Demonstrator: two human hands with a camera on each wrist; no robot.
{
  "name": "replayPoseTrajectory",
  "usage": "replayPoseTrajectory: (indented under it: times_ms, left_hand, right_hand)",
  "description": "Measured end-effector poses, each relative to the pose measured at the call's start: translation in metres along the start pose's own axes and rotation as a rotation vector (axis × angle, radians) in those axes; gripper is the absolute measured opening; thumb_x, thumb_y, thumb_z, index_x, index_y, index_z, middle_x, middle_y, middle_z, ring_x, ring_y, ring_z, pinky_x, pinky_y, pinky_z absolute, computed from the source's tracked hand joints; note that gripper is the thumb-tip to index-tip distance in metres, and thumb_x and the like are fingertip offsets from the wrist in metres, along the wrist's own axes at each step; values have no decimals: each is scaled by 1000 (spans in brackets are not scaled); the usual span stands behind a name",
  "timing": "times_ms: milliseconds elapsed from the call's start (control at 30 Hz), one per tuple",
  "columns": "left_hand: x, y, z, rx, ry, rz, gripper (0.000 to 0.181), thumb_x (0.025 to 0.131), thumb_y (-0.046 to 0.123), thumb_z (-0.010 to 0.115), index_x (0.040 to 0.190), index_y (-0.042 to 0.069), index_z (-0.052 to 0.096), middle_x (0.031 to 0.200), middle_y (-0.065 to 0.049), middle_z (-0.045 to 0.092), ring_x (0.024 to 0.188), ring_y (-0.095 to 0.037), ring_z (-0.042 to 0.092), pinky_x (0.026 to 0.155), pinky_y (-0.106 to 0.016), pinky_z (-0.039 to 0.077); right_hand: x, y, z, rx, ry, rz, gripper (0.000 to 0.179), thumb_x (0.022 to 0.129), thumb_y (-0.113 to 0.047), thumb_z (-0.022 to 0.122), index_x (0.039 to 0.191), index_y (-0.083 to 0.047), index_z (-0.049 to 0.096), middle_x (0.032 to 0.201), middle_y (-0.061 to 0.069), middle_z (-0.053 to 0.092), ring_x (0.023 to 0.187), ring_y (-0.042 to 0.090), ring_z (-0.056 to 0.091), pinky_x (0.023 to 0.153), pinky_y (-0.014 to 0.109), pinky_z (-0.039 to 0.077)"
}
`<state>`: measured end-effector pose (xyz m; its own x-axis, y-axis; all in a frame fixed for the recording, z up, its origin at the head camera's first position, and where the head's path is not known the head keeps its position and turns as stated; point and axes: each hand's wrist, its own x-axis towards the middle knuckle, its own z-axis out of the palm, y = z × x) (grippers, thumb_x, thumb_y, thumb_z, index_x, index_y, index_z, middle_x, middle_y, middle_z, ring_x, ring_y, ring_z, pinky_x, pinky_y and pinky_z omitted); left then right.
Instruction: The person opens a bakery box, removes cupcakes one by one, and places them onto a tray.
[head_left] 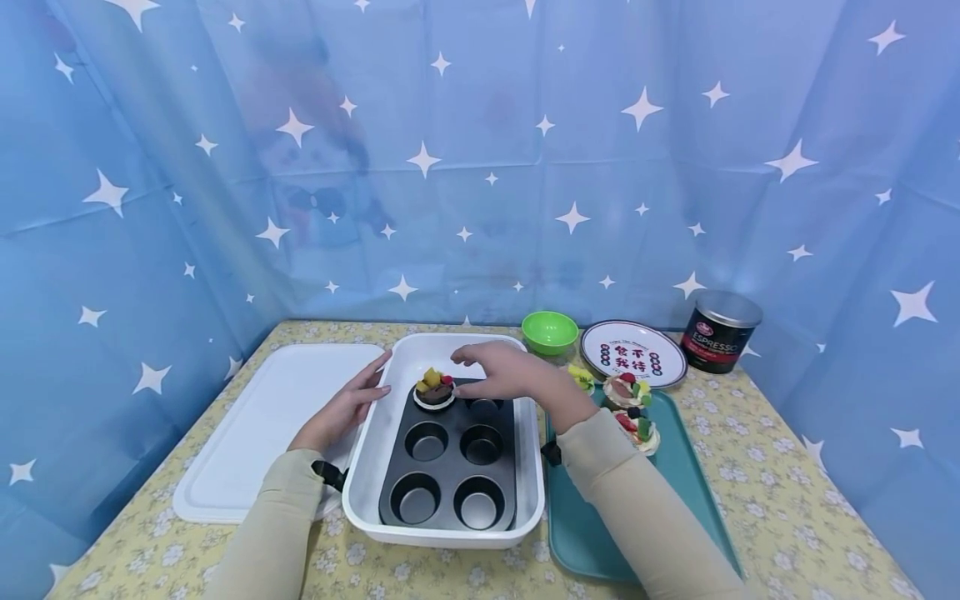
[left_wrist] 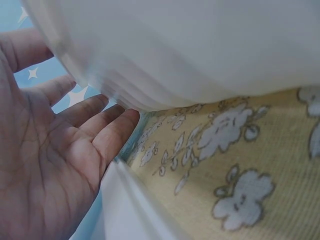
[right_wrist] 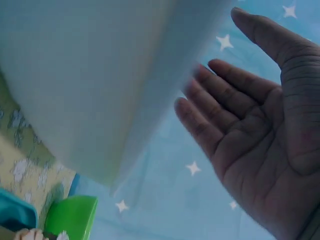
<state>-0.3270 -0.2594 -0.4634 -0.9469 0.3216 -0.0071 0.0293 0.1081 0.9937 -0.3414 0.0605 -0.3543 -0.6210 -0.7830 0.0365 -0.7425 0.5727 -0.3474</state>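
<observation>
A white rectangular baking pan (head_left: 352,483) with black side handles holds a dark muffin tin (head_left: 453,462). In the tin's far-left cup sits a chocolate cupcake (head_left: 434,392) topped with yellow and red fruit. My left hand (head_left: 348,408) rests at the pan's left wall, its fingers extended along the outside in the left wrist view. Above the far-right cup is my right hand (head_left: 498,371), beside the cupcake, with nothing held; its thumb end comes close to the cupcake. In the right wrist view the palm and slightly bent fingers (right_wrist: 202,125) show.
A teal tray (head_left: 600,517) on the right carries several fruit-topped cupcakes (head_left: 636,429) at its far end. Behind stand a green bowl (head_left: 550,333), a white plate (head_left: 600,342) with red writing and a black espresso tin (head_left: 718,337). A white board (head_left: 262,425) lies left.
</observation>
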Motion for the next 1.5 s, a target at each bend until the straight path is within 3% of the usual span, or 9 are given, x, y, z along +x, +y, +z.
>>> replayPoseTrajectory:
  times_ms: [333,567,767,1000,1233,1400,1500]
  left_hand:
    - [-1,0,0,5,1,4,69,104,22,54,162,32,19,161,-16,29,43,-11,33,49,-24,38]
    - [1,1,-2,6,17,-6,69,103,23,55,162,34,20,161,-13,30,43,-11,34,50,-24,40]
    - [0,1,-3,-7,5,-9,71,104,22,54,163,32,17,162,-15,28,42,-10,35,53,-25,41]
    - [1,-1,-3,4,-7,-5,69,104,22,53,162,33,18,161,-15,29,42,-11,33,52,-25,41]
    - [1,0,-1,-10,-19,5,68,105,21,52,162,34,18,161,-14,31,43,-11,33,54,-24,41]
    - [0,1,-1,-12,-20,-2,68,105,21,52,162,35,17,162,-15,29,43,-11,33,60,-26,44]
    - [0,2,0,-8,-16,-13,68,105,22,52,162,36,17,163,-13,26,56,-7,47,74,-24,49]
  right_hand:
    - [7,-2,0,31,-32,41,63,97,-40,67,148,-8,48,146,11,53,132,29,52,105,45,44]
    - [10,-1,-12,12,-33,33,64,97,-42,66,149,-10,48,145,10,54,132,25,52,106,43,43]
    - [22,-12,-18,1,-20,53,63,95,-45,67,147,-13,51,143,6,57,130,22,54,105,44,44]
    - [45,-23,-6,-2,-63,41,66,95,-44,68,150,-12,48,144,8,55,131,24,53,105,42,44]
    - [60,-21,6,77,-117,109,73,93,-43,70,153,-14,43,151,6,48,134,26,50,105,44,44]
    - [67,-15,15,121,-154,148,76,90,-43,74,153,-11,44,151,7,48,136,25,47,107,44,42]
    - [69,-11,21,130,-166,156,77,89,-43,75,151,-9,45,144,7,53,128,22,53,104,41,44]
